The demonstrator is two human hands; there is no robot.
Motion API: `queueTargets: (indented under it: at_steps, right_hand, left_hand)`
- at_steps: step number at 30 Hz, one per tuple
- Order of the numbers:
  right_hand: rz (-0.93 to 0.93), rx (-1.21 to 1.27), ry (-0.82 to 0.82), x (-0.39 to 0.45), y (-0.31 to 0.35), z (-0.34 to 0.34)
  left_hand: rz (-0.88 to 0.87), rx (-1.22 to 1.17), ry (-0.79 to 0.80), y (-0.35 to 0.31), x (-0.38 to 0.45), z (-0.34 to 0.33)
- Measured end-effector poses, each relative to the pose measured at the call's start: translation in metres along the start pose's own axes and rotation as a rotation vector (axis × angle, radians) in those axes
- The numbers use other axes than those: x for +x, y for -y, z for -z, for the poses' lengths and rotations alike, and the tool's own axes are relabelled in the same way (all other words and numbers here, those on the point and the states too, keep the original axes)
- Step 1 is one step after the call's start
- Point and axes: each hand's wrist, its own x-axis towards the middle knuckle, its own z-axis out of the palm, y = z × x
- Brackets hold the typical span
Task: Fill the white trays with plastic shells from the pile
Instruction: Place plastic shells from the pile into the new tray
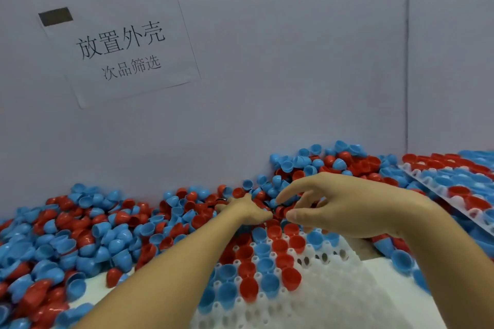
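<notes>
A deep pile of red and blue plastic shells [93,235] covers the surface along the wall. In front of me lies a white tray [347,288]; red and blue shells [267,262] sit in its far left sockets, while its near and right sockets are bare. My left hand [244,209] reaches into the pile just beyond the tray, its fingertips buried among shells. My right hand [336,205] hovers over the tray's far edge with fingers spread and loosely curved, holding nothing.
A second white tray [417,176], filled with red and blue shells, lies tilted on the pile at the right. A grey wall stands close behind, with a paper sign [120,45] taped to it. Loose shells also lie right of the front tray.
</notes>
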Motion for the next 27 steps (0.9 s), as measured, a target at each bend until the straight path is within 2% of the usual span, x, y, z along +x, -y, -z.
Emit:
queueTargets:
  at_steps: [4, 7, 10, 13, 15, 19, 24, 27]
  right_hand:
    - [0.004, 0.016, 0.009, 0.0, -0.003, 0.001]
    - [0.005, 0.015, 0.005, 0.001, -0.006, 0.0]
    - [-0.001, 0.017, 0.004, 0.002, -0.007, 0.0]
    - [-0.009, 0.018, 0.009, 0.001, -0.006, 0.0]
    - [-0.006, 0.016, 0.012, 0.002, -0.005, -0.001]
    - [0.0, 0.0, 0.015, 0.004, -0.005, -0.002]
    - [-0.007, 0.013, 0.032, 0.004, -0.005, -0.004]
    - [-0.007, 0.007, 0.043, 0.005, -0.002, -0.006]
  left_hand:
    - [0.021, 0.046, -0.06, -0.008, 0.014, -0.004]
    - [-0.057, 0.006, -0.078, 0.005, 0.018, -0.005]
    - [-0.096, 0.068, -0.044, 0.013, 0.015, -0.005]
    - [-0.162, -0.014, -0.134, 0.02, 0.012, -0.002]
    - [-0.139, -0.218, -0.215, 0.028, 0.012, -0.001]
    - [-0.035, -0.869, -0.247, 0.037, 0.011, 0.006]
    - [0.147, -1.613, -0.071, 0.046, -0.008, 0.03]
    - [0.193, -2.029, 0.046, 0.064, -0.027, 0.033]
